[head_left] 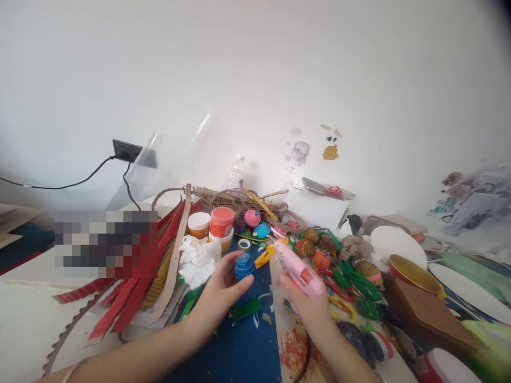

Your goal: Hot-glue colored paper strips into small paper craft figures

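Note:
Between the thumb and fingers of my left hand [223,284] is a small blue ball [244,266] with a ridged, coiled surface. My right hand [309,306] is wrapped round a pink glue gun [297,268], its nozzle pointing up and left. Just beyond the ball, a yellow utility knife [265,255] lies at an angle. A roll of tape [244,244] sits behind my left hand. Below the ball, a green strip [245,309] rests on the blue mat [243,351] among small scraps.
Paint jars [222,221] and crumpled white tissue [197,260] stand left of the mat. Red corrugated strips [131,298] spread further left. Coiled balls [252,218] and green pieces [355,276] crowd the back and right. A brown box [429,314] and a bottle [238,173] are also here.

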`<state>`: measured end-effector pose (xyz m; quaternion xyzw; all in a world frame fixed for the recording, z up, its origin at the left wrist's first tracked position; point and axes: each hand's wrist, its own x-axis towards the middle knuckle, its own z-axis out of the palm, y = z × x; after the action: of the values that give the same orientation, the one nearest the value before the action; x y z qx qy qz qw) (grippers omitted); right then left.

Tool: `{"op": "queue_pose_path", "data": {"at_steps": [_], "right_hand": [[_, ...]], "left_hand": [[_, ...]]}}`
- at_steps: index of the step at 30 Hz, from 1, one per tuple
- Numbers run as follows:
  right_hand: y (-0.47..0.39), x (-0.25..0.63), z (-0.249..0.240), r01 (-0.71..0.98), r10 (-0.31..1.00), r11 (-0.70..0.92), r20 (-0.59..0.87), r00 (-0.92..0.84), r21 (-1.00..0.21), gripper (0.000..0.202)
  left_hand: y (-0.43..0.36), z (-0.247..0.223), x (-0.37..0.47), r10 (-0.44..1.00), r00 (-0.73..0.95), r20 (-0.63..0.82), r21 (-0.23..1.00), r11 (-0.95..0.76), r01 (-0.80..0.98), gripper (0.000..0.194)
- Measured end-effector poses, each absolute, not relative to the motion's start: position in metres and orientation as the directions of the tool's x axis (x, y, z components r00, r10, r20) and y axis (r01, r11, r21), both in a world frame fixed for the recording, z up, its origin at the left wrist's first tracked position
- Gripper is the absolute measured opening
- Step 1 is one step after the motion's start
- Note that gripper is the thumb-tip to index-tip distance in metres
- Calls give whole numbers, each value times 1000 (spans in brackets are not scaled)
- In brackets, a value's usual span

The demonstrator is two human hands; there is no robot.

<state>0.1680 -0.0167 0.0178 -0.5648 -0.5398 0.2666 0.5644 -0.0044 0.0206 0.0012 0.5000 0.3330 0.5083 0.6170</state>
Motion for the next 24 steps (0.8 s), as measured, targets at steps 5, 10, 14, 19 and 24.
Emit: {"op": "queue_pose_path", "data": {"at_steps": [5, 10, 14, 19, 24], "right_hand": [[-24, 166, 21, 350, 922, 314, 372, 110, -883, 23], [-28, 165, 21, 448, 920, 326, 388, 51, -833, 23], [-29, 164, 22, 452, 920, 333, 391, 38, -828, 31], [-31, 164, 26, 424, 919, 362, 393, -14, -830, 29], [-29, 165, 28, 404, 927, 344, 376, 1, -848, 27]], "left_hand": [[14, -1, -5, 910, 346, 229, 972, -198, -124, 42], [8, 3, -7, 866, 390, 313, 933, -356, 43, 39], [8, 3, -7, 834, 436, 338, 889, -435, 145, 41], [11, 0, -8, 834, 416, 361, 855, -474, 209, 42], [10, 2, -9, 844, 441, 305, 895, -412, 169, 45]]}}
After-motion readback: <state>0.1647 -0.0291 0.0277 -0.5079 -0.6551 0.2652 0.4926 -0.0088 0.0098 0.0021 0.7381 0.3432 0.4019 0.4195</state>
